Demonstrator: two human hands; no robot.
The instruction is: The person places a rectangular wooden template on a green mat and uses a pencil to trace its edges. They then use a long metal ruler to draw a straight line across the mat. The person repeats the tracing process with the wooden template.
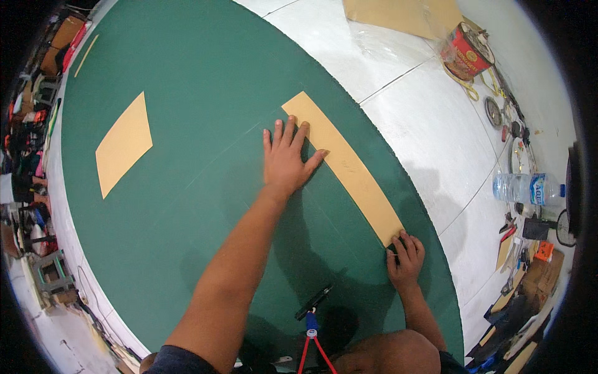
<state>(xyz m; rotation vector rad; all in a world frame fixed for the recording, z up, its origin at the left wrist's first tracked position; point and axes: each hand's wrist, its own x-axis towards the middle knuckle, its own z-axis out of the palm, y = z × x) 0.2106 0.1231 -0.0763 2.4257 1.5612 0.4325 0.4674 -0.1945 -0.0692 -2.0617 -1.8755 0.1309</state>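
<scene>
A long tan card strip (349, 165) lies slantwise on a dark green sheet of cloth (205, 224). My left hand (286, 159) is spread flat, its fingertips and thumb reaching onto the strip's left edge near the far end. At the near end, my right hand (408, 258) has its fingers bent together at the strip's corner. A small pale tip shows by the right thumb, too little of it visible to name. Thin pale lines run across the cloth to the left of the strip.
Another tan card piece (124, 143), four-sided, lies on the cloth at left. Beyond the cloth's right edge are white floor tiles, a red tin (467, 53) and a plastic water bottle (526, 189). A red lanyard (314, 343) hangs in front of me. Clutter lines both sides.
</scene>
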